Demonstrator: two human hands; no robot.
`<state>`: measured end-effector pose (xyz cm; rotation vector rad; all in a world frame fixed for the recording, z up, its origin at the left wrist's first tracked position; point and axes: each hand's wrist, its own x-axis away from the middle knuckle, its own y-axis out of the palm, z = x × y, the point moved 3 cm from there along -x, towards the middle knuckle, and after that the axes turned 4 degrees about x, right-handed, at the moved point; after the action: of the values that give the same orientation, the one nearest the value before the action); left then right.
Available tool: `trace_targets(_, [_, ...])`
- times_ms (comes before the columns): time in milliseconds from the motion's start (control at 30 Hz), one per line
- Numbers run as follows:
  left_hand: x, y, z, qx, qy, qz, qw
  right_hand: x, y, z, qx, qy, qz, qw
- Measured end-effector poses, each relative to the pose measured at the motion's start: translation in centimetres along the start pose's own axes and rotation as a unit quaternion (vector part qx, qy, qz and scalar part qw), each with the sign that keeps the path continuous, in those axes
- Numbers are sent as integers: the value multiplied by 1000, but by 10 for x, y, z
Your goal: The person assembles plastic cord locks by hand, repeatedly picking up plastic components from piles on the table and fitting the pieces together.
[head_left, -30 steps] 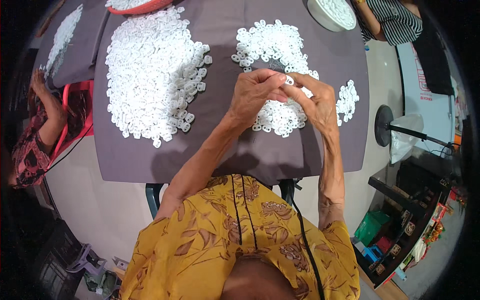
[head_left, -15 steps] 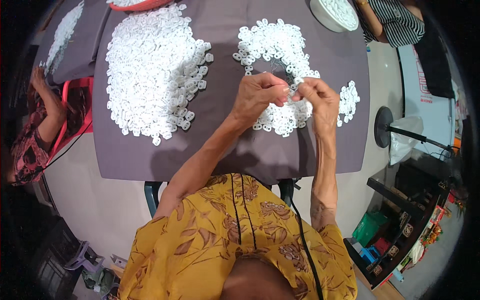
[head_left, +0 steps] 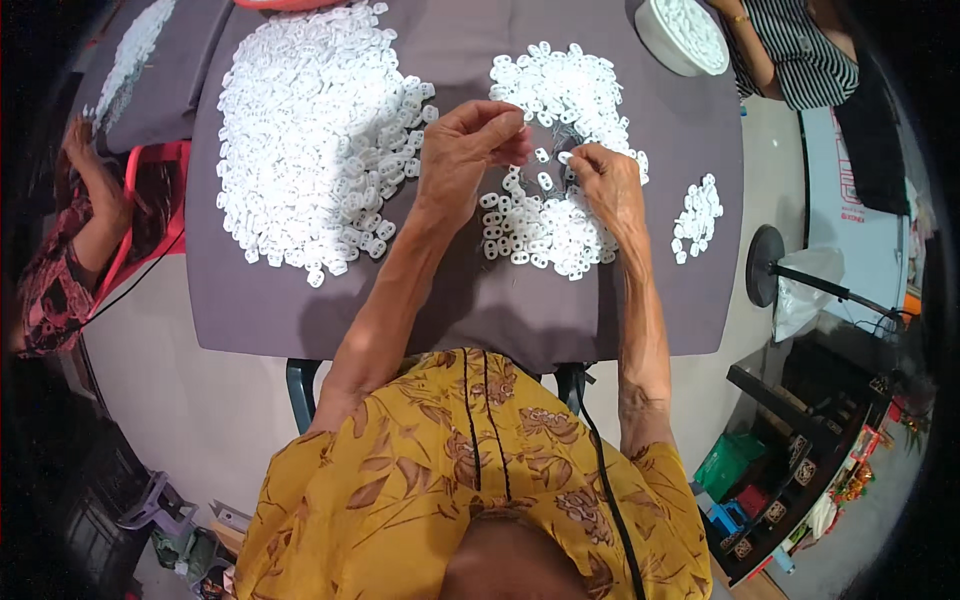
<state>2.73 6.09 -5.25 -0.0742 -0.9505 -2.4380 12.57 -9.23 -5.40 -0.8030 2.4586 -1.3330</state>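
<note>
My left hand point(head_left: 462, 160) is raised over the gap between two piles, thumb and fingertips pressed together; whatever they hold is too small to make out. My right hand point(head_left: 608, 182) pinches a small white plastic piece point(head_left: 565, 157) at its fingertips. Under and around it spreads a ring-shaped pile of white oval pieces with two holes point(head_left: 560, 85). Thin dark metal bits point(head_left: 566, 136) lie inside that ring. Left of my left hand is a much larger heap of white pieces point(head_left: 300, 150).
A small cluster of white pieces point(head_left: 697, 218) lies on the right of the grey-covered table point(head_left: 440, 300). A white bowl of pieces point(head_left: 650, 30) stands at the far right, beside a person in a striped top point(head_left: 800, 50). Another person's arm point(head_left: 100, 195) is at left, near a red chair point(head_left: 172, 210).
My hands have moved apart: the left one went left and slightly up, the right one slightly left and down. Two loose white pieces now show between them.
</note>
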Motion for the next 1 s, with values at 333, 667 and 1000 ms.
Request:
trace_targets(333, [-3,-9,3,30,-24,-20,999,-14,0,-11,38,-3,-30,999])
trace_targets(667, [-3,-4,1,14,-17,-10,1000,-56,4,-6,224,-145,13,964])
trace_targets(1000, [-3,-2,1,-2,-10,-14,1000,-44,6,-10,156,-215,38,963])
